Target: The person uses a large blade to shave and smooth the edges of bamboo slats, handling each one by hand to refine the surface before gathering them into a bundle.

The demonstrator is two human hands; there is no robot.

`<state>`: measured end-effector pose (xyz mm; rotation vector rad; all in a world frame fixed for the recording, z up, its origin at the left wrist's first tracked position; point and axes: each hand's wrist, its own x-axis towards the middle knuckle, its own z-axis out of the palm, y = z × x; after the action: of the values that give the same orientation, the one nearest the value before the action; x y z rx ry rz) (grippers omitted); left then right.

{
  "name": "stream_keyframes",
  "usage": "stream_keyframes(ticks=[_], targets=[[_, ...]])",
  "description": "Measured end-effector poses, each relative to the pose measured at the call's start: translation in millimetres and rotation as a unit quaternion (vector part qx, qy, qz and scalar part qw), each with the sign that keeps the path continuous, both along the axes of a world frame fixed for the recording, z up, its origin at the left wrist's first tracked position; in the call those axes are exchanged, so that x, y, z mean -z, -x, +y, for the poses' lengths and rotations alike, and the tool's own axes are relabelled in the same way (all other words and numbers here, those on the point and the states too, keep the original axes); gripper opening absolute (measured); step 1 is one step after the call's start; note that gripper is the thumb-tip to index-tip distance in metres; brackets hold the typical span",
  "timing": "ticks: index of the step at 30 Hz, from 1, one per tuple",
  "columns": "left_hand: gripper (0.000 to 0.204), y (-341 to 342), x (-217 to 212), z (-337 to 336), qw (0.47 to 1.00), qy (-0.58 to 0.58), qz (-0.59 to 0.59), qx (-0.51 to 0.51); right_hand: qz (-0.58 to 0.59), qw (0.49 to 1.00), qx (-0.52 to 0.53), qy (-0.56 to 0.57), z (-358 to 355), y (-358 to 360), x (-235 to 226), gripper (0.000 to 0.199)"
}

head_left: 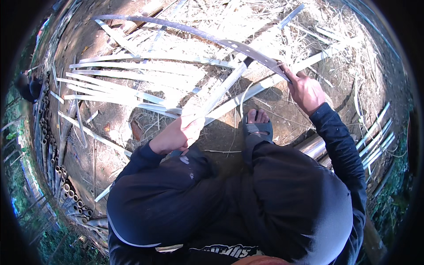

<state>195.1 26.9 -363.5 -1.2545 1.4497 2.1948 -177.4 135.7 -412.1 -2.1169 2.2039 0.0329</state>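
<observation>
My left hand [179, 132] is closed around the lower end of a pale split bamboo strip [225, 88], which slants up and to the right, away from me. My right hand [307, 90] grips the near end of a dull grey knife blade [251, 51]. The blade lies across the strip, with a dark shadow on the strip beneath it. From the blade's far end a long, narrow, curved purple-grey length [163, 22] runs off to the left; whether it is part of the knife I cannot tell.
Several pale bamboo strips [106, 75] lie spread on the left, among shavings [260, 26] on the dirt. Stacked bamboo poles [66, 192] line the left edge. More strips [375, 148] lie at right. A sandalled foot [258, 123] is between my hands. A person [33, 88] is far left.
</observation>
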Motion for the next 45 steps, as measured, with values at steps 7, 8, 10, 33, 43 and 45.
stream_keyframes(ticks=[7, 8, 10, 33, 43, 45], targets=[[0.024, -3, 3, -2, 0.999, -0.019, -0.027, 0.019, 0.011, 0.994, 0.046, 0.094, -49, 111, 57, 0.042], [0.024, -4, 5, -3, 0.999, -0.012, -0.015, 0.026, 0.051, 0.991, 0.080, 0.090, -58, 123, 64, 0.036], [0.026, -12, 11, -6, 0.998, -0.058, -0.021, 0.005, 0.077, 0.984, 0.138, 0.077, -71, 149, 73, 0.030], [0.053, -95, 98, 30, 0.981, 0.133, -0.139, -0.012, -0.184, 0.919, 0.301, 0.178, 11, -7, 129, 0.033], [0.047, -214, 108, 80, 0.873, 0.434, -0.191, 0.118, -0.275, 0.919, 0.199, 0.202, 28, -100, 117, 0.044], [0.047, -227, 112, 97, 0.880, 0.414, -0.216, 0.087, -0.294, 0.925, 0.176, 0.165, 42, -124, 123, 0.047]])
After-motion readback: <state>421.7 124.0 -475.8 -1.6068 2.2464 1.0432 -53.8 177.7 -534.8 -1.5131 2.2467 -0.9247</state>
